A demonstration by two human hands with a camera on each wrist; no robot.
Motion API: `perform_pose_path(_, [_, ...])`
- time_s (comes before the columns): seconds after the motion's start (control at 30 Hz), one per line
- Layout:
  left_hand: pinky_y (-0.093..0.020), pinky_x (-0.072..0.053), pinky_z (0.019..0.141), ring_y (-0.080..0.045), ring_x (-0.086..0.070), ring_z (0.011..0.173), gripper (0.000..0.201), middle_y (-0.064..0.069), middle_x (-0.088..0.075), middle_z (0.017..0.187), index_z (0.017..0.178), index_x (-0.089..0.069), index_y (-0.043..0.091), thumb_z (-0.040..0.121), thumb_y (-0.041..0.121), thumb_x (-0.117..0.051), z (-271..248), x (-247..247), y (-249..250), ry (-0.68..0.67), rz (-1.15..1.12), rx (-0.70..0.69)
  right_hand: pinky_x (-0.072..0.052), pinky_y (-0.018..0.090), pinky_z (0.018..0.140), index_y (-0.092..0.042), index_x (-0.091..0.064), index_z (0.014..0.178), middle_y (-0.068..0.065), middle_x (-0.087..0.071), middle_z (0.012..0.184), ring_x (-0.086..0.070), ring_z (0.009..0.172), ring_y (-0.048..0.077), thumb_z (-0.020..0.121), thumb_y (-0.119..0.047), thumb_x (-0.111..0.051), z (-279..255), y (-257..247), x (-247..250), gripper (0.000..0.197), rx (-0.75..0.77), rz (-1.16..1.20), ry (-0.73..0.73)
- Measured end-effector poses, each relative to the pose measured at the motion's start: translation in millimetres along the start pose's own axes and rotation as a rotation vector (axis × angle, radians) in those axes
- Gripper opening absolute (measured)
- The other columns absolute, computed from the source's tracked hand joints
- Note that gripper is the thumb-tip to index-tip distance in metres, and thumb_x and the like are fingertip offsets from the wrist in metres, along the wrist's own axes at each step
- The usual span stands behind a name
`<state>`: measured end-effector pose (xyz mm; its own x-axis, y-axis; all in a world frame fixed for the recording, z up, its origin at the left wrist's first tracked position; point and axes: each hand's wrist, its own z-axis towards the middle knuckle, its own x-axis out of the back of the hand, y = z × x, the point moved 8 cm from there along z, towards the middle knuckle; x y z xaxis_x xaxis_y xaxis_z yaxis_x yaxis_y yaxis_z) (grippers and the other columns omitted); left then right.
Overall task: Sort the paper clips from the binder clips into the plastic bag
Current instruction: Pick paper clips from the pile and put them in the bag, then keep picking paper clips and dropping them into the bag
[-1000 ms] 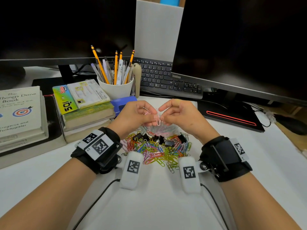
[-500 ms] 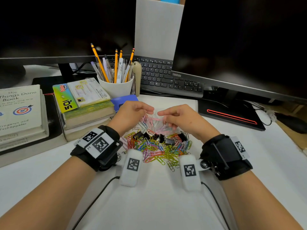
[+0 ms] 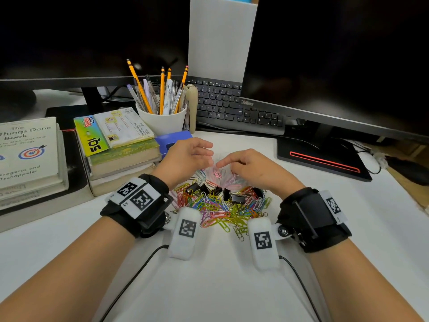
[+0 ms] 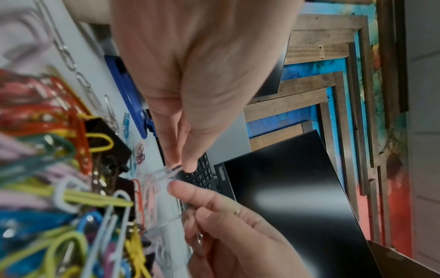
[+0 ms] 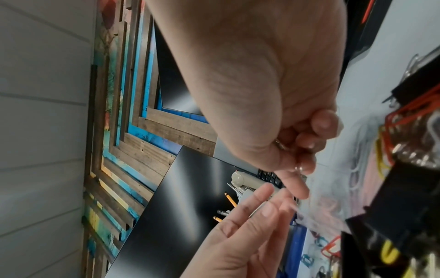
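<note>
A heap of coloured paper clips (image 3: 220, 210) lies on the white desk with several black binder clips (image 3: 236, 198) along its far side. Just beyond it lies a clear plastic bag (image 3: 219, 174) with pink clips inside. My left hand (image 3: 209, 156) pinches the bag's rim (image 4: 166, 175) between thumb and finger. My right hand (image 3: 221, 163) is beside it, its index finger at the bag's mouth. Its curled fingers hold silver paper clips (image 5: 281, 145).
A white cup of pencils (image 3: 162, 119), stacked books (image 3: 120, 149) and a blue stapler-like item (image 3: 173, 140) stand left of the hands. A keyboard (image 3: 232, 105) lies behind them. A monitor base (image 3: 325, 159) with a red line sits to the right.
Both hands have come down from above the heap to the bag. One second ago they held a clip between them; now the left hand holds the bag's rim.
</note>
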<state>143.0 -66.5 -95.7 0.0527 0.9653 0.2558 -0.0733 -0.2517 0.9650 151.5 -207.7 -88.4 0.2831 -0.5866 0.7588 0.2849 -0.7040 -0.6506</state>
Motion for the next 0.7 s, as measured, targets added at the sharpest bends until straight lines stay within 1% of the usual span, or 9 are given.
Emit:
perform_pose_path(0.1, [-0.018, -0.049, 0.089, -0.017, -0.061, 0.11, 0.035, -0.01, -0.064, 0.116, 0.121, -0.059, 0.004, 0.086, -0.005, -0.06, -1, -4, 1, -0.046, 0.036, -0.011, -0.024, 0.013, 0.038, -0.018, -0.074, 0.101, -0.013, -0.045, 0.035, -0.034, 0.032, 0.005, 0.093, -0.007, -0.041, -1, -1, 0, 0.035, 0.002, -0.052, -0.011])
perform_pose_path(0.17, [-0.013, -0.049, 0.086, -0.013, -0.06, 0.113, 0.036, -0.009, -0.064, 0.117, 0.121, -0.059, 0.004, 0.087, -0.008, -0.057, -2, -9, 1, -0.089, 0.077, -0.016, -0.025, 0.012, 0.04, -0.022, -0.075, 0.099, -0.016, -0.048, 0.037, -0.036, 0.035, 0.004, 0.092, -0.007, -0.042, -3, -4, -3, 0.037, 0.014, -0.058, -0.039])
perform_pose_path(0.23, [-0.01, -0.049, 0.084, -0.012, -0.06, 0.111, 0.035, -0.01, -0.065, 0.117, 0.121, -0.06, 0.004, 0.088, -0.008, -0.055, -3, -11, 4, -0.108, 0.104, -0.026, -0.033, 0.015, 0.049, -0.024, -0.075, 0.096, -0.006, -0.057, 0.052, -0.04, 0.045, 0.002, 0.09, -0.006, -0.046, -3, -5, 1, 0.034, 0.031, 0.019, 0.016])
perform_pose_path(0.3, [-0.014, -0.049, 0.086, -0.013, -0.061, 0.11, 0.034, -0.01, -0.065, 0.117, 0.118, -0.062, 0.005, 0.088, -0.009, -0.053, -2, -2, 6, -0.043, 0.099, -0.035, -0.038, 0.02, 0.055, -0.021, -0.073, 0.091, 0.009, -0.064, 0.07, -0.047, 0.055, 0.009, 0.087, -0.003, -0.052, -4, -6, 9, 0.028, 0.028, 0.199, 0.067])
perform_pose_path(0.37, [-0.019, -0.047, 0.09, -0.017, -0.059, 0.112, 0.035, -0.01, -0.064, 0.121, 0.118, -0.062, 0.005, 0.088, -0.011, -0.051, 0, 13, 4, 0.05, 0.098, -0.009, -0.04, 0.016, 0.05, -0.012, -0.071, 0.091, 0.008, -0.067, 0.072, -0.051, 0.051, 0.006, 0.084, 0.004, -0.058, -7, -9, 4, 0.021, 0.027, 0.365, -0.06])
perform_pose_path(0.47, [-0.021, -0.044, 0.088, -0.016, -0.058, 0.102, 0.037, -0.014, -0.064, 0.12, 0.12, -0.062, 0.004, 0.086, -0.008, -0.052, 2, 24, -5, 0.081, 0.234, 0.082, -0.043, 0.015, 0.048, -0.006, -0.071, 0.095, 0.007, -0.072, 0.075, -0.058, 0.056, 0.01, 0.084, -0.001, -0.066, -18, -15, -10, 0.013, 0.046, 0.336, -0.293])
perform_pose_path(0.57, [-0.014, -0.044, 0.073, -0.016, -0.056, 0.083, 0.038, -0.008, -0.064, 0.1, 0.12, -0.063, 0.007, 0.084, -0.004, -0.056, -1, 19, -7, 0.026, 0.379, 0.13, -0.039, 0.017, 0.044, -0.003, -0.071, 0.095, 0.005, -0.07, 0.068, -0.055, 0.051, 0.01, 0.085, -0.01, -0.069, -17, -10, -4, 0.012, 0.014, 0.328, -0.243])
perform_pose_path(0.63, [-0.019, -0.041, 0.077, -0.018, -0.056, 0.094, 0.04, -0.008, -0.061, 0.113, 0.122, -0.062, 0.01, 0.084, -0.002, -0.058, -4, 13, -8, -0.031, 0.486, 0.156, -0.035, 0.018, 0.044, -0.009, -0.072, 0.093, 0.001, -0.062, 0.06, -0.047, 0.047, 0.009, 0.083, -0.01, -0.071, -12, -4, 6, 0.01, 0.011, 0.257, -0.155])
perform_pose_path(0.7, [-0.019, -0.037, 0.08, -0.019, -0.054, 0.103, 0.041, -0.008, -0.056, 0.125, 0.123, -0.061, 0.012, 0.084, 0.0, -0.059, -7, 11, -8, -0.067, 0.573, 0.163, -0.033, 0.018, 0.048, -0.019, -0.073, 0.092, -0.005, -0.056, 0.056, -0.043, 0.046, 0.005, 0.078, -0.012, -0.075, -10, 1, 7, 0.016, 0.027, 0.137, -0.145])
